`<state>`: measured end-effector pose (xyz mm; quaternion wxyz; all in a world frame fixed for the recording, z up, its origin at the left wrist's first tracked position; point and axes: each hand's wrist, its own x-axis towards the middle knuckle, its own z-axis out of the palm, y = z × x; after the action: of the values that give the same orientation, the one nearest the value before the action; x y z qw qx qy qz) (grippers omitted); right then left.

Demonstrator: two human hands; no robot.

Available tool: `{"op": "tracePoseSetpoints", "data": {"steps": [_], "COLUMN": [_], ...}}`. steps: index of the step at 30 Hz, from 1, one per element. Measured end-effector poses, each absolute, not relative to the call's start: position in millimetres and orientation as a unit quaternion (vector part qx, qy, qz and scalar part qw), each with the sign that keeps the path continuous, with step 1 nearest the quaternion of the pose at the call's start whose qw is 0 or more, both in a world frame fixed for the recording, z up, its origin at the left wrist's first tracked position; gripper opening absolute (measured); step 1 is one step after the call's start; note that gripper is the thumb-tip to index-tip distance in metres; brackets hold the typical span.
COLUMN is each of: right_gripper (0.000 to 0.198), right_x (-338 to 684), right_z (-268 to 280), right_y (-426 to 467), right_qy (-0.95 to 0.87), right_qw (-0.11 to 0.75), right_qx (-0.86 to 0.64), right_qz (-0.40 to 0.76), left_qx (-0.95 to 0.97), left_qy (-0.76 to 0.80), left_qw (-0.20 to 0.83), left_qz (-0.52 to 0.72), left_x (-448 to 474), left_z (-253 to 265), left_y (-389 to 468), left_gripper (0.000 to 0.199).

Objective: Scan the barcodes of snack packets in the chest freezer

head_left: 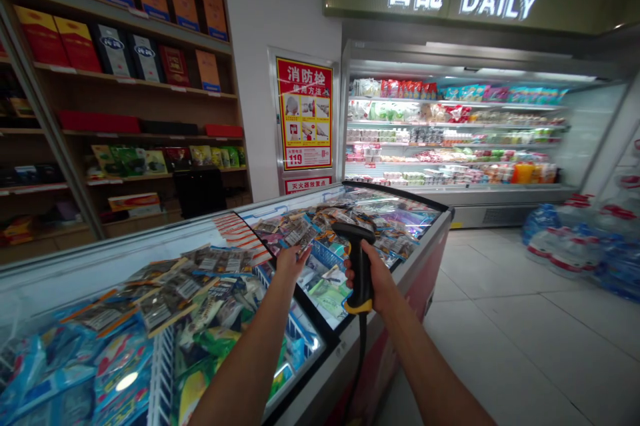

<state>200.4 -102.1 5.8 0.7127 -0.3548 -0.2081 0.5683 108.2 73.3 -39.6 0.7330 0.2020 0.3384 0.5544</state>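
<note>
My right hand (377, 276) is wrapped round the grip of a black and yellow barcode scanner (361, 266), whose head points forward over the freezer; its cable hangs down. My left hand (291, 262) is closed at the near edge of a small dark packet with a pale label (299, 231), left of the scanner. Many similar dark packets (340, 216) lie spread on the glass beyond both hands. Another heap of these packets (180, 289) covers the glass to the left. Under the glass, bagged frozen goods (325, 293) show in baskets.
The chest freezer's dark frame bar (313, 306) crosses between the glass panes. Shelves with boxes (175, 69) stand left, and a lit refrigerated display (455, 126) stands at the back. Bundled water bottles (565, 239) sit on the tiled floor (500, 319) at right.
</note>
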Motion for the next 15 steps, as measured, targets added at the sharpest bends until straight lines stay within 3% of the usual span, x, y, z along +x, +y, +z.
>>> {"op": "tracePoseSetpoints", "data": {"steps": [15], "right_gripper": [0.033], "right_x": [201.5], "right_z": [9.1], "right_y": [-101.1], "right_qy": [-0.184], "right_qw": [0.721], "right_qx": [-0.281], "right_qz": [0.607], "left_qx": [0.179], "left_qy": [0.351], "left_qw": [0.738], "left_qz": [0.547], "left_x": [110.4], "left_z": [-38.7], "left_y": [68.9], "left_gripper": [0.032]}}
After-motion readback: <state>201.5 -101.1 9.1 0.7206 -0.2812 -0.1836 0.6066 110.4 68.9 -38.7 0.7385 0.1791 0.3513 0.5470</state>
